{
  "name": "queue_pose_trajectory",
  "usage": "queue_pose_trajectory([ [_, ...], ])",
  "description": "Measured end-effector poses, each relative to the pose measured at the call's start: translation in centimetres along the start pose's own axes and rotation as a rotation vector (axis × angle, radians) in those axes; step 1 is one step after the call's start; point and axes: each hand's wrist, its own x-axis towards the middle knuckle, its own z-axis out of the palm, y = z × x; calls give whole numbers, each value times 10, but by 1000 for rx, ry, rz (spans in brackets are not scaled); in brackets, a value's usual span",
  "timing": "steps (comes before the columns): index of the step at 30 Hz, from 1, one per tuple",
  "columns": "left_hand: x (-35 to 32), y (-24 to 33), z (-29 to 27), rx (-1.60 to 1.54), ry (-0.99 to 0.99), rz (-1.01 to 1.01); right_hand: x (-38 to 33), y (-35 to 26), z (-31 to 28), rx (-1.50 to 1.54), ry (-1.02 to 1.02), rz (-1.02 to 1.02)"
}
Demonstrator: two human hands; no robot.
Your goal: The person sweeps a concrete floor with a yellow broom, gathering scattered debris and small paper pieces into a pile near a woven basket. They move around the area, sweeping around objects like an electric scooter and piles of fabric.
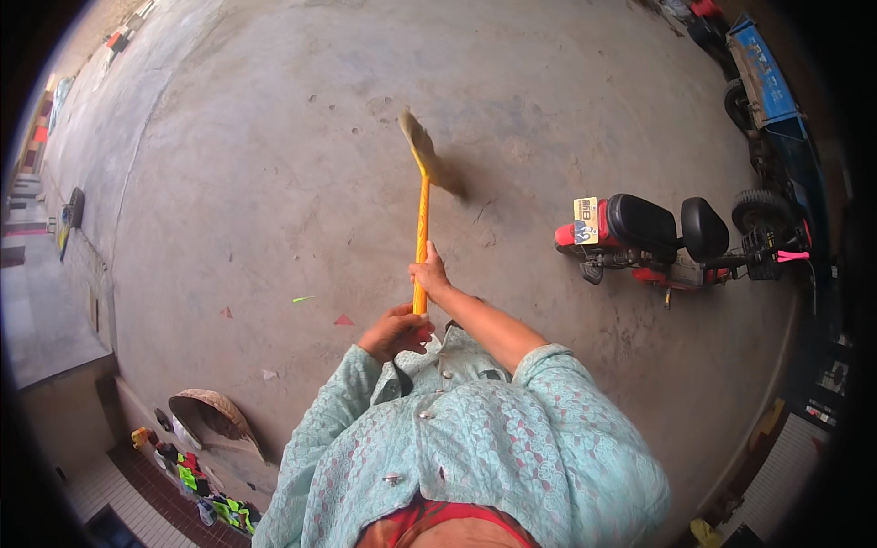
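A broom [422,219] with a yellow-orange handle stretches away from my body over the grey concrete floor. Its bristle head [418,142] is at the far end, tilted and a little blurred, with a dark shadow beside it. My right hand [429,272] is wrapped round the lower part of the handle. Closer to my body, my left hand [397,331] closes at the handle's near end, its fingers partly hidden. Small scraps lie left of the broom: a green strip [303,299], a reddish triangular piece [343,321] and a pale bit [269,374].
A red electric scooter [644,228] with a black seat stands to the right. Beyond it is a blue cart [766,73] with wheels. At the lower left, a round woven basket [219,411] leans near a pile of colourful cloths [206,489].
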Motion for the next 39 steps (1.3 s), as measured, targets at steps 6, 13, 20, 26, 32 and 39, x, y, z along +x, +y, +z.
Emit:
queue_pose_trajectory([
  [6,26,-20,-31,-262,-177,-69,-13,-7,9,-39,-77,-56],
  [13,26,-47,-121,215,465,-115,-8,17,-106,64,-295,262],
  [20,-62,-81,-131,468,771,-286,-68,80,-254,25,123,562],
  [26,-44,-89,-122,309,1010,-236,-95,101,-293,282,375,534],
  [32,-7,-42,-128,391,1156,-25,-95,79,-306,409,404,407],
  [39,-15,-38,-87,506,1051,163,-128,100,-352,477,511,429],
])
